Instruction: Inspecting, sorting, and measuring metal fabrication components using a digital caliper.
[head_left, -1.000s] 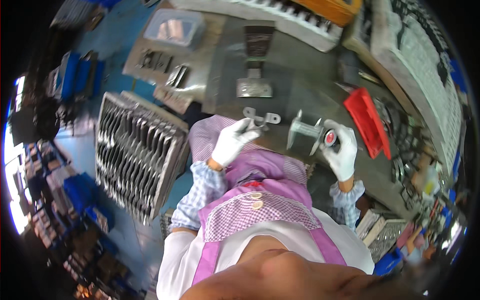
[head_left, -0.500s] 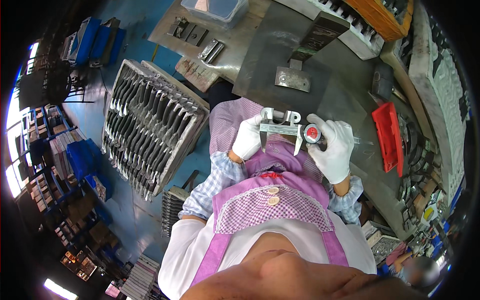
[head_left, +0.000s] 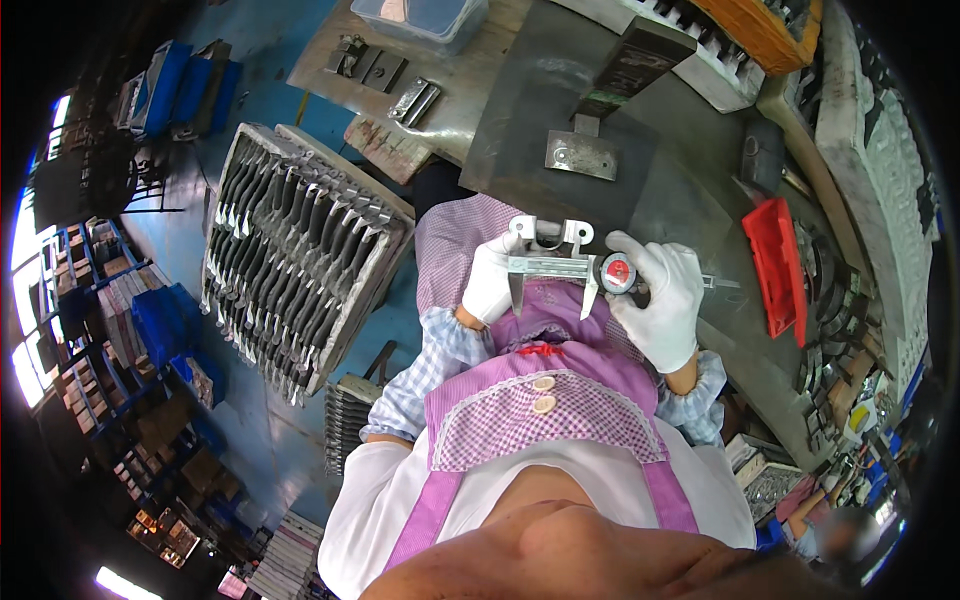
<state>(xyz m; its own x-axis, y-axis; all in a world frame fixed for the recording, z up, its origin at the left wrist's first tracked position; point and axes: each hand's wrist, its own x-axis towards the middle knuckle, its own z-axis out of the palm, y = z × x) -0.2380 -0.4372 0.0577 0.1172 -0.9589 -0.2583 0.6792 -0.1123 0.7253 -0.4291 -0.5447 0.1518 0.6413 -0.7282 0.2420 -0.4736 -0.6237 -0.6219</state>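
Observation:
My right hand (head_left: 660, 303), in a white glove, is closed around the dial end of a caliper (head_left: 552, 267). The caliper has a round dial with a red centre, and its long jaws point down toward my lap, spread apart. In my gloved left hand (head_left: 487, 284) is a shiny metal bracket (head_left: 577, 233) with two rounded, holed ears. The bracket sits just above the caliper's beam, near its upper side; whether they touch I cannot tell. Some fingers of the left hand are hidden behind the bracket and caliper.
On the bench ahead stands a dark upright block on a metal plate (head_left: 582, 156). A red plastic tray (head_left: 774, 270) lies to the right, metal blocks (head_left: 415, 101) and a clear box (head_left: 440, 25) at far left. Left of me, a rack (head_left: 300, 260) holds rows of dark-handled parts.
Both hands, with the caliper and bracket, have shifted very slightly left. Their grips look the same, and the jaws remain spread.

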